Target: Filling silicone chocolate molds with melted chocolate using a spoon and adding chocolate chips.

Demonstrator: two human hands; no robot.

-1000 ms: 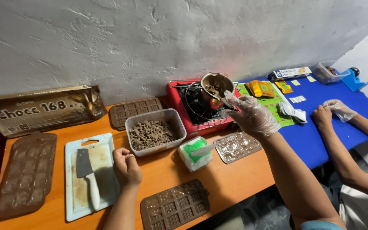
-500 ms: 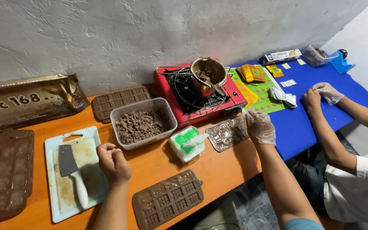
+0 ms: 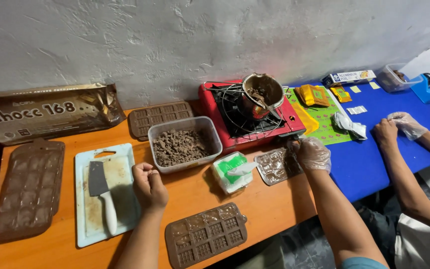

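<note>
Clear, thin plastic is what my right hand (image 3: 313, 154), in its see-through disposable glove, has closed on: the near-right edge of a transparent moulded chocolate tray (image 3: 276, 165) with brown residue in its cavities. It lies flat on the orange worktop (image 3: 195, 197), just in front of the red portable gas stove (image 3: 247, 117) and beside a small clear tub with green contents (image 3: 232, 171). I judge the tray light, bendy and a little greasy, so it would likely flex or twist if lifted by one corner; a pinch along the rim, with support under the middle, seems safest. My bare left hand (image 3: 149, 185) rests loosely curled and empty at the edge of the white cutting board (image 3: 106, 192), near the small cleaver (image 3: 101, 197).
</note>
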